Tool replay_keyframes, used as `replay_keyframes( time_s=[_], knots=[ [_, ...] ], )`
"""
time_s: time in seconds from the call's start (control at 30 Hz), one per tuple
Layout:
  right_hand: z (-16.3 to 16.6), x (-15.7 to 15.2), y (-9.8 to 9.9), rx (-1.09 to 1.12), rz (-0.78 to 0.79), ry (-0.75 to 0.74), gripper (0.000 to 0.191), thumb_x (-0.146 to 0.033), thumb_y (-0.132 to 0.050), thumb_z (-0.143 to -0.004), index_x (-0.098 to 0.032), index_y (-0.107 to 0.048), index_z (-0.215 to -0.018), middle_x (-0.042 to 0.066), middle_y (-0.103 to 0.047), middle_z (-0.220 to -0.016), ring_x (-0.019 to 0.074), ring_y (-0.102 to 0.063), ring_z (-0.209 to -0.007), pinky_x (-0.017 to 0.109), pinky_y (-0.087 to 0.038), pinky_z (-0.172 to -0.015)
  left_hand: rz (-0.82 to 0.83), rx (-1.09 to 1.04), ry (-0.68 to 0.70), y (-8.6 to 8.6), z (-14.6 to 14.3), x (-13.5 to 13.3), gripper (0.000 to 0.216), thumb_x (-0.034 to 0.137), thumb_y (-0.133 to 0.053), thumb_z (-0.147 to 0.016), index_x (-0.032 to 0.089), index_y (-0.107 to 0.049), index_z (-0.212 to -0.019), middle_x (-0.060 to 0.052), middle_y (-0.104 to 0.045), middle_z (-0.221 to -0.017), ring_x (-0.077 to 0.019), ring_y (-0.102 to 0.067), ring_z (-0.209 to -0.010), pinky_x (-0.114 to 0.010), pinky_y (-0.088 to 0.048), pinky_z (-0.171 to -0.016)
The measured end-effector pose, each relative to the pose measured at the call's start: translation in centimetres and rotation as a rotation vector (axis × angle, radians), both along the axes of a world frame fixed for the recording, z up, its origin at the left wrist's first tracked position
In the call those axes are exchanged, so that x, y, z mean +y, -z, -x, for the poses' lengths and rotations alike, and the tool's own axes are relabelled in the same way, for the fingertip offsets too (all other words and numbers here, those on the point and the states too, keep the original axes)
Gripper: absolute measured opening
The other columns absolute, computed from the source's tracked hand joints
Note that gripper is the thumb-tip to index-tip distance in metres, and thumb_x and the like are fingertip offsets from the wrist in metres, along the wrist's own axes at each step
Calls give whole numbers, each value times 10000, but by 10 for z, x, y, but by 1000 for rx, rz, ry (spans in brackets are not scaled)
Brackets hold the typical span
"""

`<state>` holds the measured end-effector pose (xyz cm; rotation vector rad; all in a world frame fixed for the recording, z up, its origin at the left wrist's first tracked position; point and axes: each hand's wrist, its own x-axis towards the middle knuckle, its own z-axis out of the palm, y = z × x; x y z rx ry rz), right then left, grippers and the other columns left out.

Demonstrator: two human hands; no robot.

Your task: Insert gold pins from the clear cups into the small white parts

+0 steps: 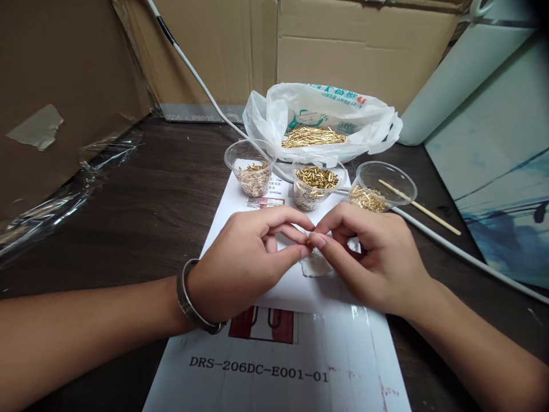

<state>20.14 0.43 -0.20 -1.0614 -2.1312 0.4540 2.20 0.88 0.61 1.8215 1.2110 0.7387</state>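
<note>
My left hand [242, 257], with a dark bracelet [184, 294] at the wrist, pinches thumb against fingertips. Its tips meet those of my right hand [380, 257], which is also closed in a pinch. Between them a tiny gold-coloured metal piece [309, 243] just shows; the fingers hide most of it. Beneath the fingertips lies a crumpled white scrap [315, 265] on a printed white sheet [274, 294]. Just beyond my hands stand three clear plastic cups: a left cup [231, 154], a middle cup [343, 182] and a right cup [397, 167], each holding small gold-coloured metal parts.
A white plastic bag [261, 117] holding long gold pins [313, 136] lies behind the cups. A wooden stick [433, 216] leans out of the right cup. Tweezers [259, 203] lie by the left cup. A grey cable [472, 263] crosses the table; cardboard [223, 51] stands behind.
</note>
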Motion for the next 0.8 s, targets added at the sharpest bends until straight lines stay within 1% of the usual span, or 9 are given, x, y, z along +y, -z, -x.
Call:
replay_keyframes(
  time_s=[0.1, 0.2, 0.37, 0.47, 0.6, 0.8],
  knots=[
    [1, 1, 0, -7, -8, 7, 66, -174, -578, -782, -178, -543, -726, -56, -510, -536, 51, -402, -424, 193, -309, -438, -5, -7, -2, 1, 0, 0, 150, 193, -611, -761, 217, -671, -896, 43, -626, -671, -45, -411, -476, -150, -295, -413],
    [1, 1, 0, -16, -19, 19, 70, -173, -583, -776, -179, -540, -721, -60, -502, -531, 50, -399, -422, 196, -305, -441, -7, -17, 2, 2, 0, 0, 119, 191, -609, -763, 212, -660, -868, 40, -654, -700, -42, -419, -464, -156, -281, -404],
    [1, 0, -1, -21, -31, 20, 64, -168, -594, -765, -176, -545, -724, -72, -464, -504, 43, -379, -405, 194, -298, -436, -28, 2, 8, 1, 1, -1, 122, 220, -613, -777, 223, -657, -891, 43, -672, -724, -41, -414, -452, -165, -275, -406],
    [1, -1, -1, -27, -31, 14, 68, -163, -589, -767, -180, -542, -721, -69, -476, -512, 45, -385, -407, 193, -298, -430, -69, 46, 1, 1, 2, -3, 128, 245, -609, -786, 225, -666, -899, 39, -655, -693, -48, -417, -453, -172, -272, -409],
    [1, -1, -1, -34, -32, 4, 69, -158, -588, -769, -183, -543, -723, -70, -484, -512, 45, -387, -403, 196, -303, -435, -106, 109, 15, 0, 3, -3, 142, 255, -592, -803, 229, -678, -913, 43, -597, -622, -53, -407, -449, -174, -279, -415],
    [1, 0, -1, -37, -39, 7, 73, -150, -593, -760, -176, -541, -714, -74, -481, -508, 38, -382, -402, 195, -295, -436, -106, 127, 51, 0, 2, -1, 146, 217, -584, -809, 228, -682, -917, 51, -611, -658, -44, -418, -472, -158, -322, -448]
  ],
)
